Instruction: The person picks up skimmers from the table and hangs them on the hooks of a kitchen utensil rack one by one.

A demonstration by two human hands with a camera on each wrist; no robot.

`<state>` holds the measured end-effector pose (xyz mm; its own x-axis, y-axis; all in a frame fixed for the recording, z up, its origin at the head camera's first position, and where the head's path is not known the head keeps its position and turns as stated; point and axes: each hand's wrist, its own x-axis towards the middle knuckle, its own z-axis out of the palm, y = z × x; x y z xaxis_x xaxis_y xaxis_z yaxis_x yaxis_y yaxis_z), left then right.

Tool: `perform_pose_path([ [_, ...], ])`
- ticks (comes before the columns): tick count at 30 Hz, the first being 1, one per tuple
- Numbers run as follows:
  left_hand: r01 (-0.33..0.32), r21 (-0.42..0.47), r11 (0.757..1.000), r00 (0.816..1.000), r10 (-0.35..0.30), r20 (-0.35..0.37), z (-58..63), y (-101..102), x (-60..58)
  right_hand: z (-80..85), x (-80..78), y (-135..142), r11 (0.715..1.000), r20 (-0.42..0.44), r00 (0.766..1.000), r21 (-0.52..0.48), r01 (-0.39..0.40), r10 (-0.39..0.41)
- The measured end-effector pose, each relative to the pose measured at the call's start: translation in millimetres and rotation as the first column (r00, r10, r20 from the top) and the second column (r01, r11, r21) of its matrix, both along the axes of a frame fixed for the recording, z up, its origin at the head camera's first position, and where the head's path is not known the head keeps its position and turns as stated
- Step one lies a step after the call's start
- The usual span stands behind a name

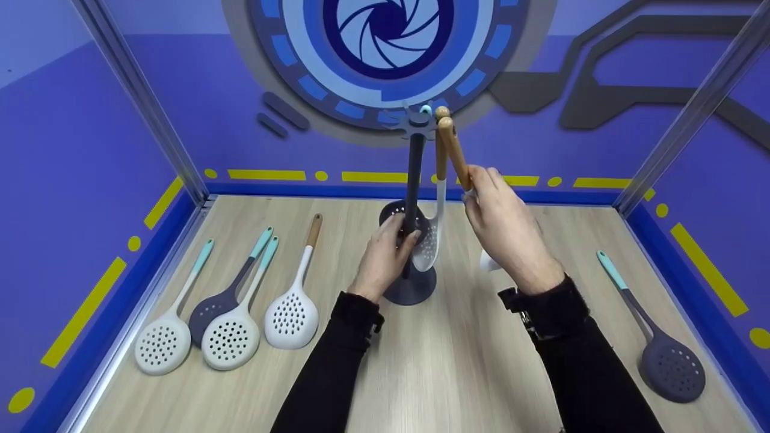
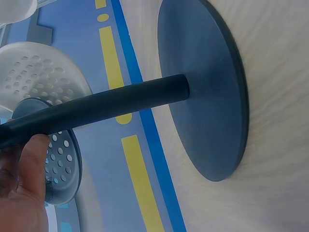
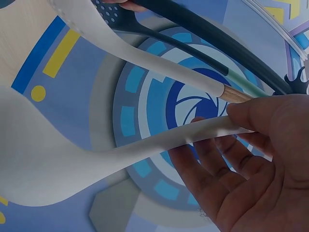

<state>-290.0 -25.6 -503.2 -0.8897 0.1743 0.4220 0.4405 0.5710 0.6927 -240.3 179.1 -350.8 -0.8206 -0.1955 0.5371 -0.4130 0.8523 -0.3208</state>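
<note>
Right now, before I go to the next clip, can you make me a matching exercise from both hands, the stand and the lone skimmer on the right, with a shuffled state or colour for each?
Column one
1. Left hand
2. Right hand
3. Stand
4. Lone skimmer

Column two
A. Dark-headed, teal-handled
B. Holding a white utensil
C. Upright on a round base
D. Gripping the dark pole

Pairs: 1-D, 2-B, 3-C, 4-A
</note>
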Motion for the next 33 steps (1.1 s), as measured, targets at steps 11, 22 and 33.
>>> perform_pose_path([
  [11, -0.003, 0.004, 1.0, 1.0, 0.003, 0.0, 0.1, 1.4, -0.2, -3.4, -2.1, -0.9, 0.998, 0.006, 0.999, -0.049, -0.034, 0.034],
  [22, 0.009, 0.011, 1.0, 1.0, -0.009, -0.023, -0.3, 2.5, -1.2, -8.7, -4.3, -2.1, 0.987, 0.008, 0.993, -0.111, -0.115, 0.117],
  [33, 0.005, 0.011, 1.0, 0.999, -0.004, -0.037, -0.2, 2.7, -0.7, -13.8, -3.0, -4.6, 0.977, 0.037, 0.988, -0.155, -0.145, 0.152],
])
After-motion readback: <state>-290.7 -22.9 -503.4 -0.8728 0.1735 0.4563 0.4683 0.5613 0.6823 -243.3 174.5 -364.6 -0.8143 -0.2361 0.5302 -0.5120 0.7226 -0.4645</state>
